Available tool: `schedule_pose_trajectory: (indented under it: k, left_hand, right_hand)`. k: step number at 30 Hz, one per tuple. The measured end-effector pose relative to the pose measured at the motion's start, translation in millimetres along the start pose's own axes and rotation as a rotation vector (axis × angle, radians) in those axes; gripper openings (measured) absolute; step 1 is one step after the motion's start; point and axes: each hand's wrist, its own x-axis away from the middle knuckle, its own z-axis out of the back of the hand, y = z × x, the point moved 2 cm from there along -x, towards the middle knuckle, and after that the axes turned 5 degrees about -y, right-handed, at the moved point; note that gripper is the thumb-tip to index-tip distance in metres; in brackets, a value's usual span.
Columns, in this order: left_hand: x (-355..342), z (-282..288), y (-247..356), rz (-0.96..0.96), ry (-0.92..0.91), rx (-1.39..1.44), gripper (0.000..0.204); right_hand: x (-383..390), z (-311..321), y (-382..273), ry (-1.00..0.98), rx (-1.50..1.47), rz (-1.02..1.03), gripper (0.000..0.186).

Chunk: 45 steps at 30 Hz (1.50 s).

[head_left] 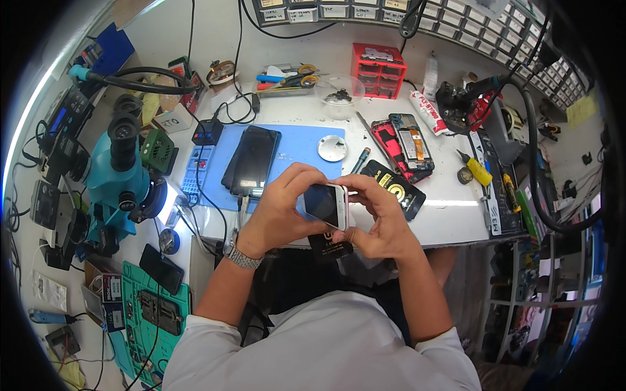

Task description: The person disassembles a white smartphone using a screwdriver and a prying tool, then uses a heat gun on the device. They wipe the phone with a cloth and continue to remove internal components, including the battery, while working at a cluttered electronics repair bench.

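Both my hands grip a small smartphone (324,204) with a dark screen and a white front, tilted on edge above the table's front edge. My left hand (277,205) wraps its left side, thumb along the bottom and fingers over the top. On the other side, my right hand (381,218) has its thumb and fingers closed on the phone's right edge. Just beyond my left hand, a larger black phone (253,161) lies on a blue mat (297,140) with a cable at its lower end. A black card with yellow print (407,195) lies beyond my right hand.
An opened phone (412,146) with its insides showing lies beside a red-and-black phone part (393,153). A teal microscope (114,176) stands at left, above a green mat (130,277). Behind are a red drawer box (376,72), a clear bowl (339,94) and a round white dish (332,148).
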Motion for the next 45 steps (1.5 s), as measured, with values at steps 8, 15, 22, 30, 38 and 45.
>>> schedule_pose_trajectory:
  k: [8,15,22,30,38,45]
  left_hand:
    - [-4,3,-2,0.013,-0.026,0.032,0.082]
    - [0,2,-1,0.223,-0.067,0.271,0.083]
    - [3,-14,-4,0.569,0.304,0.662,0.096]
    - [6,-28,3,0.745,0.565,0.849,0.084]
    - [27,-30,11,0.376,0.449,1.261,0.062]
    - [32,-35,8,0.204,0.325,1.284,0.068]
  right_hand:
    - [-7,5,-8,-0.059,-0.045,-0.053,0.089]
    - [-10,8,-12,-0.044,-0.064,-0.117,0.087]
    - [-12,-10,-10,0.178,-0.045,-0.143,0.068]
    - [9,-48,-23,0.113,0.615,0.007,0.097]
    - [11,-29,-28,0.197,0.434,-0.072,0.082]
    - [11,-26,-36,0.136,0.376,-0.012,0.077]
